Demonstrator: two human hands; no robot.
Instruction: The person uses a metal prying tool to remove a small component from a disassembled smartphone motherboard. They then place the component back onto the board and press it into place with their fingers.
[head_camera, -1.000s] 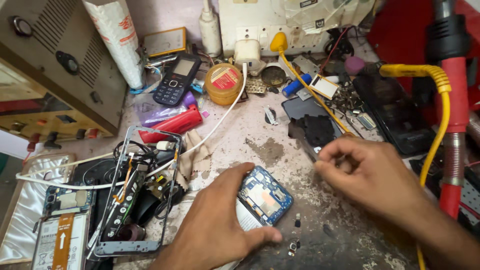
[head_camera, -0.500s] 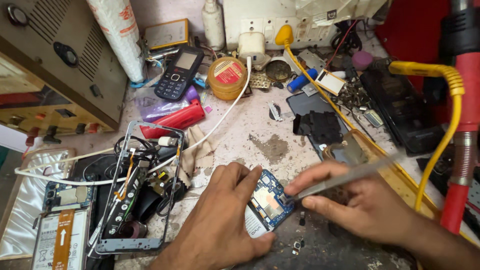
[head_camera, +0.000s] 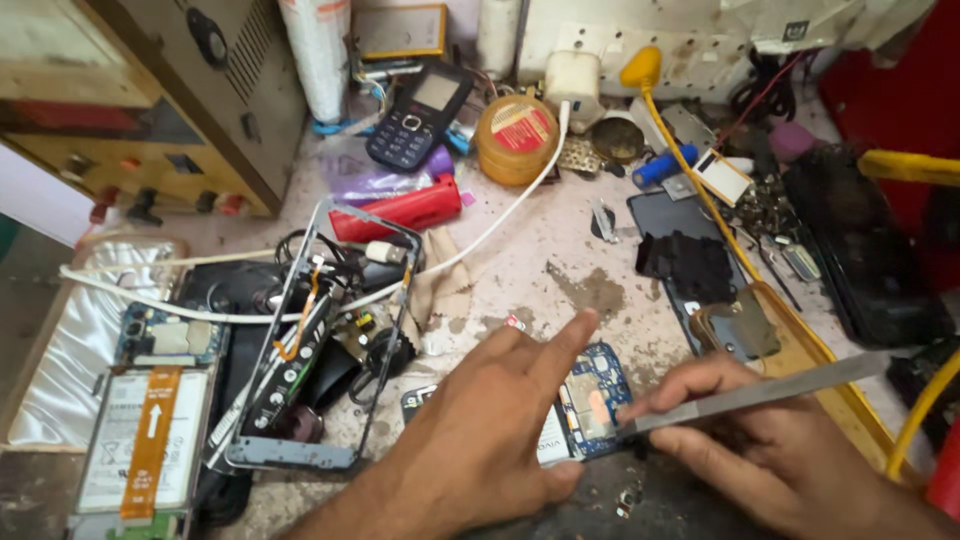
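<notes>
Head view looks down on the right hand (head_camera: 760, 450), whose fingers are pinched around a pair of flat metal tweezers (head_camera: 750, 395); the tips of the tweezers touch the right edge of a small blue circuit board (head_camera: 590, 405). Just left of that hand, the left hand (head_camera: 480, 440) lies flat on the board's left part, fingers pressed down and the forefinger stretched out along its top edge, pinning it to the table (head_camera: 520, 260). The board lies between the two hands, at the near edge of the table.

Left of the left hand lies a bare phone frame (head_camera: 320, 340) tangled with wires, and beyond that an opened phone with a battery and an orange ribbon cable (head_camera: 150, 440). A white cable (head_camera: 480, 235) runs away from the left hand toward a white plug. Farther off, above the hands, lie a red tool (head_camera: 395, 212), a dark keypad phone (head_camera: 418, 115) and a round yellow tin (head_camera: 516, 138). Above the right hand rests a dark phone back cover (head_camera: 690, 260), crossed by a yellow wire (head_camera: 690, 180).
</notes>
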